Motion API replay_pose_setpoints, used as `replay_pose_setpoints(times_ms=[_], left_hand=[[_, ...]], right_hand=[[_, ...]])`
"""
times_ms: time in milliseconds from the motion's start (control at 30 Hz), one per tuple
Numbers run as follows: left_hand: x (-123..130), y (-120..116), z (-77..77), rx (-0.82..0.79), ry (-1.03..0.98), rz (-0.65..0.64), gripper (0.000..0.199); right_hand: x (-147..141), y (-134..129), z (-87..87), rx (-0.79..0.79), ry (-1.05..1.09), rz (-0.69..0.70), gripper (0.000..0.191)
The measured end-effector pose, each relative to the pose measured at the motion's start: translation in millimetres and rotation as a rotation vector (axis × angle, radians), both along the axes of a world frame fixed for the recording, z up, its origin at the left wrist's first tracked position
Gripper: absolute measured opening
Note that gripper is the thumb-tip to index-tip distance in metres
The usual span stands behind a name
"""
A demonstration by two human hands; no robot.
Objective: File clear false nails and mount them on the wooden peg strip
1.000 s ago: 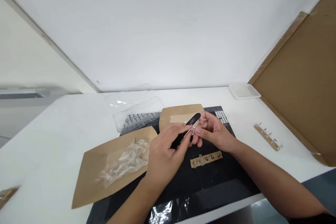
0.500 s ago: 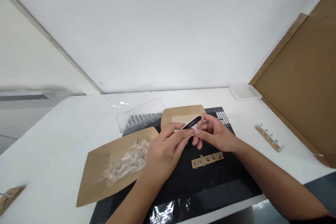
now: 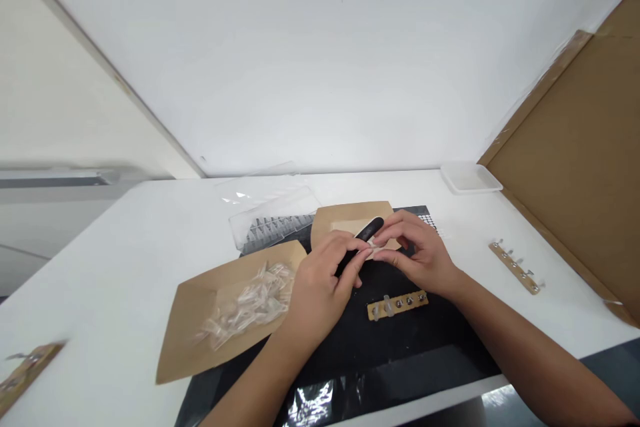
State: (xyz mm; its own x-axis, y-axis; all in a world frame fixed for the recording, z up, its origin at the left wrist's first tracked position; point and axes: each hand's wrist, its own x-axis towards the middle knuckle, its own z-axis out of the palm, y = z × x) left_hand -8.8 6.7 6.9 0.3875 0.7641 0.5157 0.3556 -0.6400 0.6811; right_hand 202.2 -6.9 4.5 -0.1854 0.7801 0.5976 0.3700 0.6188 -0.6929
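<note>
Head cam view: both hands are up together over the black mat [image 3: 350, 360], fingertips almost meeting. The left hand [image 3: 320, 290] is closed around a black nail file [image 3: 370, 229], with its tip poking out past the fingers. The right hand [image 3: 423, 257] is pinched up right at that spot, against a small clear piece [image 3: 373, 252]. Too hidden by the fingers to say if it's really gripping the piece or just touching it.

Just left of the left hand there's a kraft card [image 3: 200, 327] with a heap of clear plastic tips [image 3: 247, 307] on it. Beyond the fingertips sits a second kraft card [image 3: 345, 217], and further past the left hand is a clear plastic case [image 3: 273, 227] with rows of tips inside.

Below the right hand, a wooden strip with metal studs [image 3: 400, 305] lies on the mat, one clear tip [image 3: 387, 305] on it. Out to the right of that hand there's another studded strip [image 3: 514, 268], then a white tray [image 3: 470, 178] and a cardboard panel [image 3: 565, 147], all on or against the white table [image 3: 115, 267].
</note>
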Motion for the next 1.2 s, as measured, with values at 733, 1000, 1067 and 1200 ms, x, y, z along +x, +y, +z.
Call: replay_pose_setpoints(times_ms=[733,1000,1067,1200], left_hand=[[7,-6,-5.0,-0.405,-0.17,-0.013,0.047],[10,-12,-12.3,-0.367,-0.184,0.037,0.032],[11,-14,-10.1,-0.348,-0.194,0.027,0.029],[11,-17,-6.6,-0.317,-0.196,0.007,0.028]], right_hand=[[0,0,-4.0,0.443,-0.262,-0.215,0.01],[-5,2,-9.9,0.54,-0.589,-0.374,0.009],[-4,3,-10.1,0.53,-0.568,-0.362,0.01],[-2,4,-8.9,0.479,-0.492,-0.321,0.012]])
